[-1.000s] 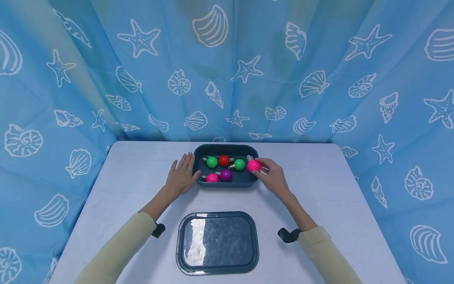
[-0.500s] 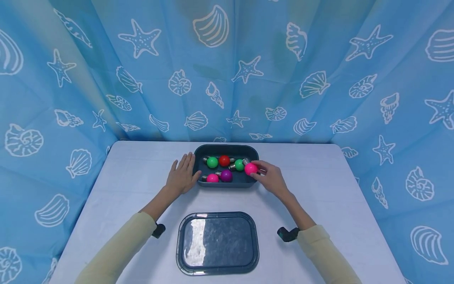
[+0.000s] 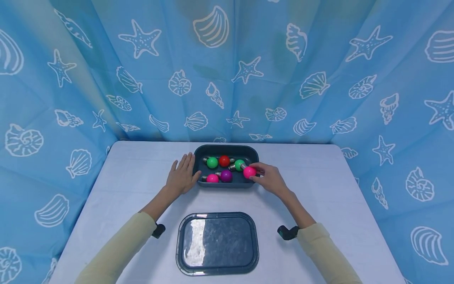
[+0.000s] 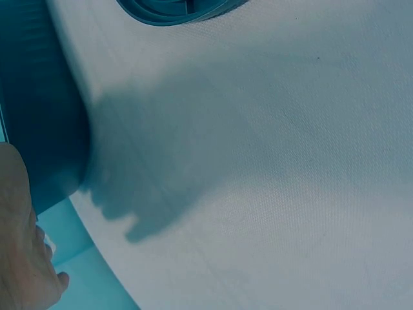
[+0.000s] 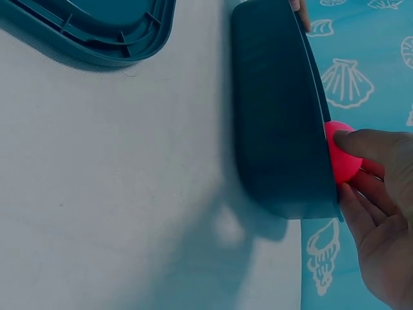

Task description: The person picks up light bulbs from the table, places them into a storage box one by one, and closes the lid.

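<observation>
My right hand [image 3: 271,179] pinches a pink light bulb [image 3: 250,172] at the right end of a dark blue-grey box [image 3: 227,184]. The bulb's metal base points up and left, in front of a green bulb [image 3: 239,164]. In the right wrist view, thumb and fingers hold the pink bulb [image 5: 343,154] at the box's rim. My left hand [image 3: 180,175], fingers straight, rests against the box's left end. Inside the box lie another green bulb [image 3: 212,162], a red bulb [image 3: 224,160], a purple bulb [image 3: 226,176] and a second pink bulb [image 3: 212,178].
A dark blue-grey lid [image 3: 217,243] lies on the white-covered table [image 3: 142,189], nearer than the box. A blue curtain [image 3: 227,79] with white shells and starfish hangs behind the table and along both sides.
My right hand has moved the pink bulb a little left and toward me, inside the box's right end, and the bulb's base has tilted further left. My left hand stays put.
</observation>
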{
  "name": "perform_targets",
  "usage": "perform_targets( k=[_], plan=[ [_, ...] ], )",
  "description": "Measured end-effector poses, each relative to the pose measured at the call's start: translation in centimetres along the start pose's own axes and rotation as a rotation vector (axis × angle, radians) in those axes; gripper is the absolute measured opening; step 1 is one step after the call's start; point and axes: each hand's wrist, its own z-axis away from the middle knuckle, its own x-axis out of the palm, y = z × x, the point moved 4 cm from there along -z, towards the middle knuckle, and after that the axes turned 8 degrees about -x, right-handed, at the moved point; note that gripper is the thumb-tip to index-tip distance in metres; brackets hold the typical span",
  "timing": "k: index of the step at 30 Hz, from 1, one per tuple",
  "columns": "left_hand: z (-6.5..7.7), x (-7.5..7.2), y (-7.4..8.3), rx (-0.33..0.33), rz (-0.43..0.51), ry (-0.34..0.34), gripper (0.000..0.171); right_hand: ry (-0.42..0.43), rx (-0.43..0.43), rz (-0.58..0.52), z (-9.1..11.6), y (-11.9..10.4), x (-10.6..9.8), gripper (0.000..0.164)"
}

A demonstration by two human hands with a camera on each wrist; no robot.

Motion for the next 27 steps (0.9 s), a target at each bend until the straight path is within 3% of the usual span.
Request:
perform_targets(
  k=[19,27],
  plan=[
    [0.1,0.0,0.0,-0.005,0.011,-0.001,0.076,-0.11,-0.03,0.079,-1.4,-0.6,1.0,0.039],
    [0.0,0.0,0.0,-0.007,-0.007,0.002,0.075,-0.108,-0.025,0.091,-1.9,-0.6,1.4,0.039]
  ],
)
